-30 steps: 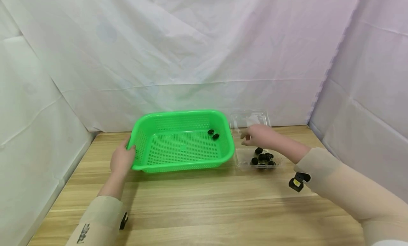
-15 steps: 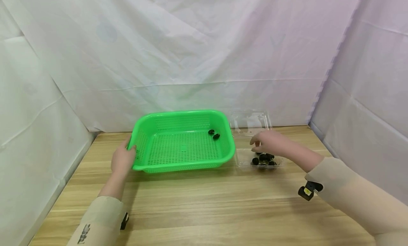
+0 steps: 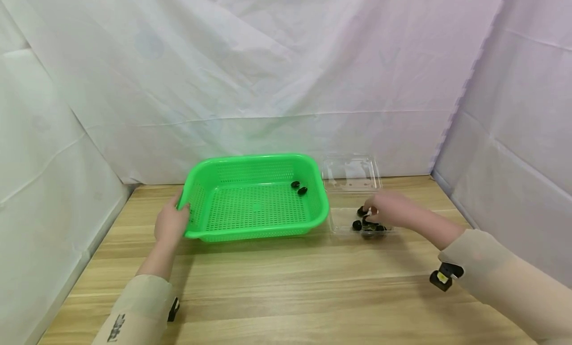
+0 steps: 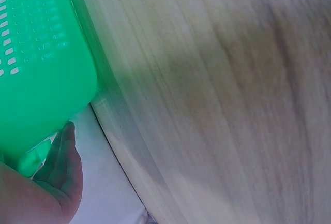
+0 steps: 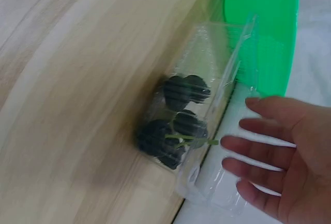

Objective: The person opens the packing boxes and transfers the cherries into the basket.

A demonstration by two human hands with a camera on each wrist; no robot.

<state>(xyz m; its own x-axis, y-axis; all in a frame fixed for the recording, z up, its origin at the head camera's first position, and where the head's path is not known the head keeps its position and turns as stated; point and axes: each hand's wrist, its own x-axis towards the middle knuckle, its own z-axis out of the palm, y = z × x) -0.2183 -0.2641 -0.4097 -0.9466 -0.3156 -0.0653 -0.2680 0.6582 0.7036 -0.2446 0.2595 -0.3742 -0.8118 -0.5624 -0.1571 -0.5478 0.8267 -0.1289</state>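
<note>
White cloth [image 3: 286, 62] hangs in creases at the back and sides of a pale wood-grained table [image 3: 268, 285]. On the table stands a bright green plastic basket [image 3: 250, 234] with a perforated floor and walls. Near its right end two dark fruits [image 3: 302, 190] lie side by side on the floor.

The left hand [image 3: 172, 223] grips the basket's left end, thumb over the rim and fingers on the outer side.

Just to the right of the basket sits a clear plastic clamshell box [image 3: 339, 220], its transparent lid [image 3: 353, 171] open on the far side. Several more dark, round fruits [image 3: 357, 225] sit in the box, mostly toward its right half, with a green stem [image 5: 213, 142] among them.

The right hand [image 3: 393, 208] is over the right part of the box, well apart from the left. Its fingers are spread and slightly bent, thumb apart from them; whether the fingertips touch any fruit cannot be told.

Both arms wear beige sleeves [image 3: 500, 270], with a small black device [image 3: 441, 281] at each wrist.
</note>
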